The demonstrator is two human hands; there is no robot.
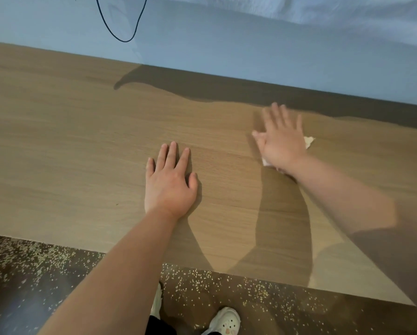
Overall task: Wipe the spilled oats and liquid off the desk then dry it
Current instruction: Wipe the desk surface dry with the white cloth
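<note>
The wooden desk (70,141) fills the middle of the head view; I see no oats or liquid on its surface. My left hand (170,182) lies flat on the desk near the centre, fingers straight. Farther right, my right hand (281,139) presses flat on a white paper towel (309,141), fingers spread and blurred. The towel is mostly hidden under the palm; only corners show beside the wrist and to the right.
Spilled oats (202,279) are scattered over the dark floor below the desk's front edge. My white shoes (225,321) stand there. A pale blue wall (226,44) backs the desk, with a black cable (120,32) hanging at the upper left.
</note>
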